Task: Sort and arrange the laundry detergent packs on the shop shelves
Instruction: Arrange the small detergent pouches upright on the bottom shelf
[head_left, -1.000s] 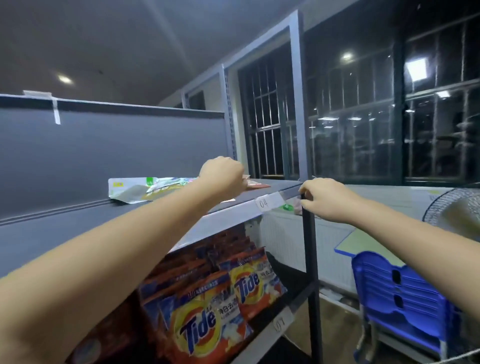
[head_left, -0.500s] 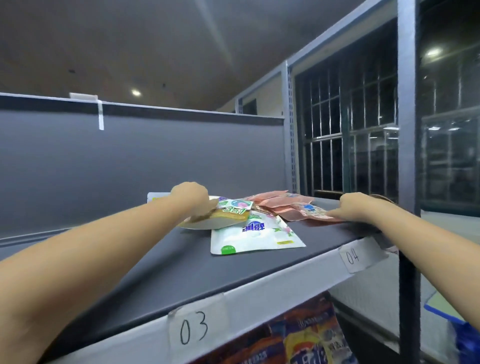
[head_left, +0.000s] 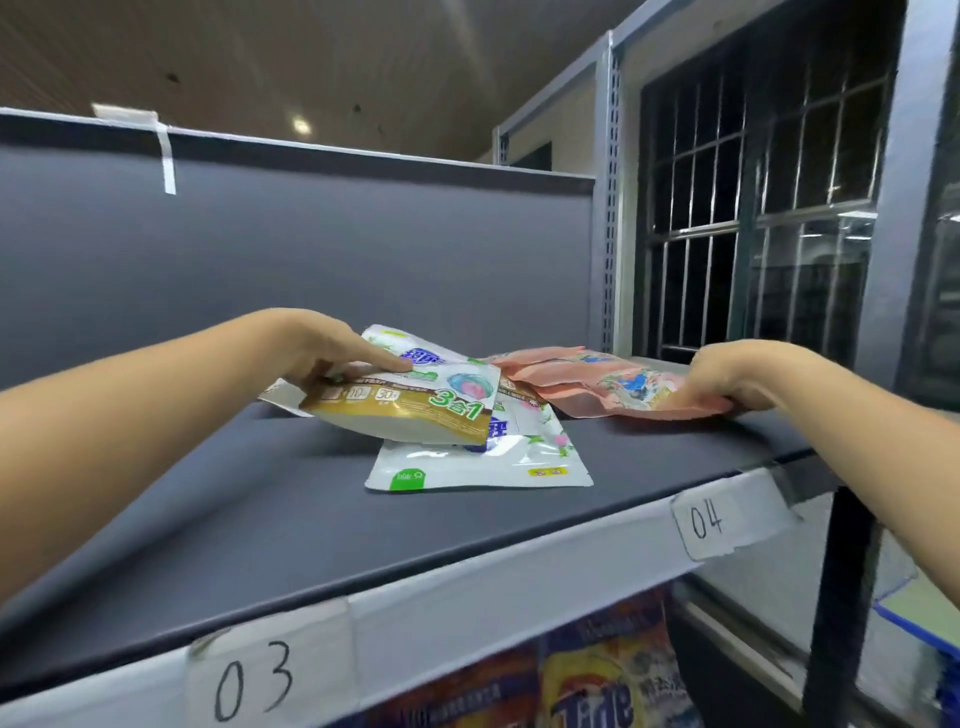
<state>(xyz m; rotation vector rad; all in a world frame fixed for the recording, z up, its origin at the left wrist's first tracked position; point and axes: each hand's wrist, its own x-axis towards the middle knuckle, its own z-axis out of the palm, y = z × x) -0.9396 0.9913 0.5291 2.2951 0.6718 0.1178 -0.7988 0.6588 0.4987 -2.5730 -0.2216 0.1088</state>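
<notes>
The shelf (head_left: 260, 519) edge carries handwritten tags "03" (head_left: 254, 686) and "04" (head_left: 707, 519); Tide bags (head_left: 608, 686) stand below. The left hand (head_left: 332, 345) grips a gold-and-white pack (head_left: 415, 405) marked "3合1", thumb on top, fingers curled beneath, lifted over a white pack (head_left: 478, 462) lying flat. The right hand (head_left: 727, 374), fingers curled, grips the pink packs (head_left: 597, 384) at the shelf's right end.

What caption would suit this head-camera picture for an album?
On a grey shelf, the left hand lifts a gold-and-white pack while the right hand grips pink packs.
</notes>
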